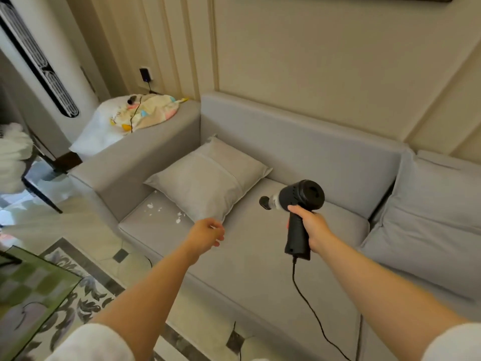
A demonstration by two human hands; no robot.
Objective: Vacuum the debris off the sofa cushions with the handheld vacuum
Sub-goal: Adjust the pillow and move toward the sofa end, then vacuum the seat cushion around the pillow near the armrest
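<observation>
My right hand (311,225) grips the vacuum (299,207) in the air over the seat (255,246), nozzle well short of the crumbs (166,211). My left hand (207,234) hangs loosely curled, empty, by the pillow (208,178). Risks: pillow hiding crumbs, trailing cord (309,308) snagging.

A home living room. A grey sofa (299,162) with a loose pillow (208,178) fills the middle of the frame against a cream panelled wall (312,61). At lower left lie a patterned rug (86,290) and a glass-topped table (31,295); a tall standing air conditioner (44,63) fills the upper left.
</observation>
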